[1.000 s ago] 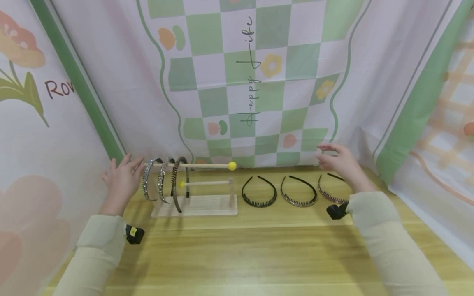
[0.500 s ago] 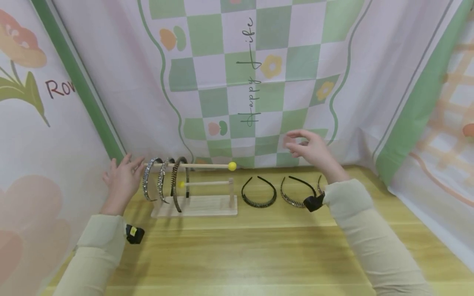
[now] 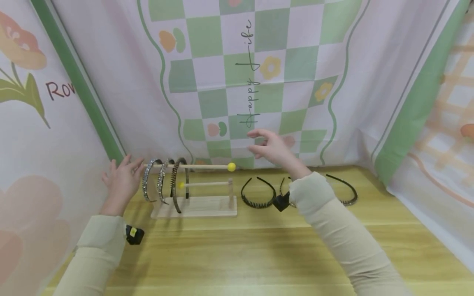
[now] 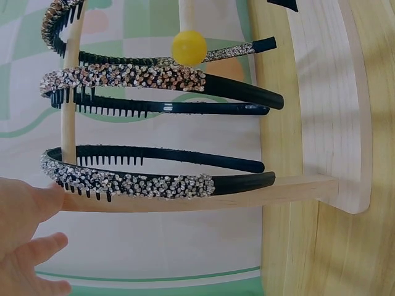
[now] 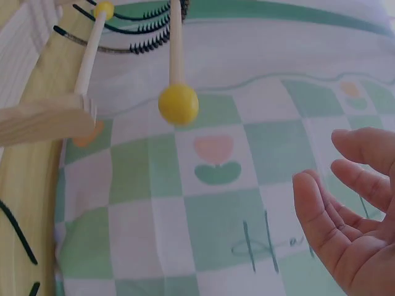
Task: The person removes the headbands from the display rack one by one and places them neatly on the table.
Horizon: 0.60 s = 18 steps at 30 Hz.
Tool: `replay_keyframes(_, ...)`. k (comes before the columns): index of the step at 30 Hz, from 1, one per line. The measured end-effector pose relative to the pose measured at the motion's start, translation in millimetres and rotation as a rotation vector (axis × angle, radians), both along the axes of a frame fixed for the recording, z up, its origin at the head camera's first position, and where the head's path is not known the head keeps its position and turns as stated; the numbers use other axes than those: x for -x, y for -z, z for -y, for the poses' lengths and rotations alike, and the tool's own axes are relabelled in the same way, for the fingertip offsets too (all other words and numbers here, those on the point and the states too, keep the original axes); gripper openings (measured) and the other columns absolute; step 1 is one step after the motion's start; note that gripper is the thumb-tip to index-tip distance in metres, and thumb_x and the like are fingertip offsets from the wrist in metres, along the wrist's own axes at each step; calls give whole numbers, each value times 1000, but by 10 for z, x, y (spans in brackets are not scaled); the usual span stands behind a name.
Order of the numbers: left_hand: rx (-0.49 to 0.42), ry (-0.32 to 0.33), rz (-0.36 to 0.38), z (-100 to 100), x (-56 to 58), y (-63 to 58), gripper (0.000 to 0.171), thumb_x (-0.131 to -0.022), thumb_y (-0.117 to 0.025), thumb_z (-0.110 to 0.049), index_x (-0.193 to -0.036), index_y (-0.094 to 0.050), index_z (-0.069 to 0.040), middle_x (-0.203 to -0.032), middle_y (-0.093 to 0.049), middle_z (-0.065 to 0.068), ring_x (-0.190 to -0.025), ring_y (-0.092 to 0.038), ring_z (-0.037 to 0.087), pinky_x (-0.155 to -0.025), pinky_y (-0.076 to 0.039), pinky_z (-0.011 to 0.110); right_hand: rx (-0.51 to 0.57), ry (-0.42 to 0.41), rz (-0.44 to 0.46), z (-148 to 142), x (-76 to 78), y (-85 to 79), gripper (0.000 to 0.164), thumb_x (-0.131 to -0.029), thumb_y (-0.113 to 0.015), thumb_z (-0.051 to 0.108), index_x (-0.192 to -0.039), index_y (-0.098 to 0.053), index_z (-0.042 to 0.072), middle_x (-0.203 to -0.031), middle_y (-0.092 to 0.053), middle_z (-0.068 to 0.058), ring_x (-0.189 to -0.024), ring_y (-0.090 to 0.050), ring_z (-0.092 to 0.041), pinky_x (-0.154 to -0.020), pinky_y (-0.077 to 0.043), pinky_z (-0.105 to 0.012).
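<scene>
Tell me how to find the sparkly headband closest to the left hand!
On the table stands a pale wooden rack. Go to the left end of its long upper rod, beside the left hand. The headband there has silvery stones, while the next headband along mixes in pinkish ones.

- A tabletop (image 3: pixel 237 250) with a yellowish wood grain spans the scene, its boards running left to right.
- On its left part, toward the far edge, stands a pale wooden rack (image 3: pixel 207 205), its flat rectangular base resting on the surface.
- Just right of that base lies a black headband (image 3: pixel 258 204), toothed along its near curve, ends pointing far.
- Next comes a middle headband (image 3: pixel 282 187), mostly hidden by a sleeve.
- Farthest right lies a dark headband (image 3: pixel 354 192), its left part covered.
</scene>
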<state>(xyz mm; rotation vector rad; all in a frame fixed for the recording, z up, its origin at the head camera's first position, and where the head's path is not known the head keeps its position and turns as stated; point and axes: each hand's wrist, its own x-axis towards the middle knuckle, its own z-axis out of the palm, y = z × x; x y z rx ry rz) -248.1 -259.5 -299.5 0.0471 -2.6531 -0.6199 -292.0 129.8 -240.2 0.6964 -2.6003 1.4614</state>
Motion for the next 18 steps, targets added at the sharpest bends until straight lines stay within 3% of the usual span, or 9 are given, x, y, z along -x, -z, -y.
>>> replay_keyframes(8,2,0,7,-5,-11,-1,39,-97,-47,-25,-131,-48,-6,-147,-19,23,-130,2,54,-92,10,72,-27,-65,-24,336,-26,-56,46,-87,-63,11,-130,-48,7,-130,-48,-11,-86,-61,-25,-72,-53,-33)
replay_keyframes(18,0,-2,-6,-10,-16,-10,38,-97,-48,-24,-131,-49,-6,-146,-20,23,-130,1,54,-92,9,73,-12,-114,-26,624,-20,-81,43,-87,-64,9,-127,-50,8,-122,-52,-11,-80,-60,-24,-65,-54,-30)
